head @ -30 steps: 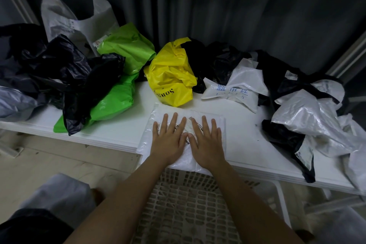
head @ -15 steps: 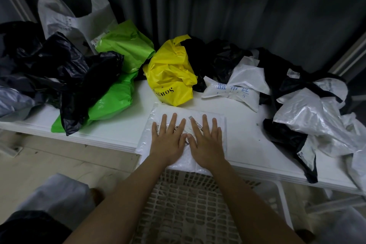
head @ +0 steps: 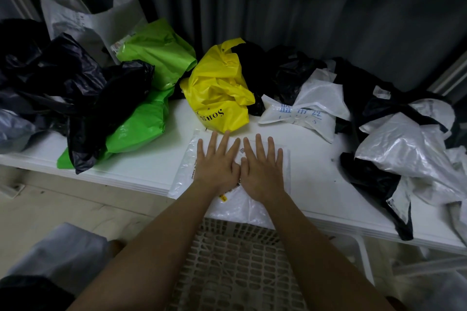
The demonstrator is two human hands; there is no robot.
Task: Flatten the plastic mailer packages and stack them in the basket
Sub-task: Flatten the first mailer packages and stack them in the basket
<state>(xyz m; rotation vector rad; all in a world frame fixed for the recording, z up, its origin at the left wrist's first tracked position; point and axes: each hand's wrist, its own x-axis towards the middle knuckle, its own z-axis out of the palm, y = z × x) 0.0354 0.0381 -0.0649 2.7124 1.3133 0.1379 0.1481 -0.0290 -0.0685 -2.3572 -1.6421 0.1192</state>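
A clear-white plastic mailer point(head: 187, 171) lies flat at the front edge of the white table point(head: 156, 166), its near end hanging over the edge. My left hand point(head: 218, 161) and my right hand point(head: 261, 163) press on it side by side, palms down, fingers straight and spread. Directly below the table edge stands a white lattice basket point(head: 235, 265), seen between my forearms. Behind the flat mailer sits a crumpled yellow mailer point(head: 219, 91).
Crumpled mailers fill the back of the table: green point(head: 149, 98) and black point(head: 83, 88) at left, a white one with blue writing point(head: 303, 111), black and silvery-white ones point(head: 404, 149) at right. A dark curtain hangs behind. Floor shows at lower left.
Both hands have slid a little forward over the mailer, away from me, staying flat and side by side. The mailer has stayed where it was.
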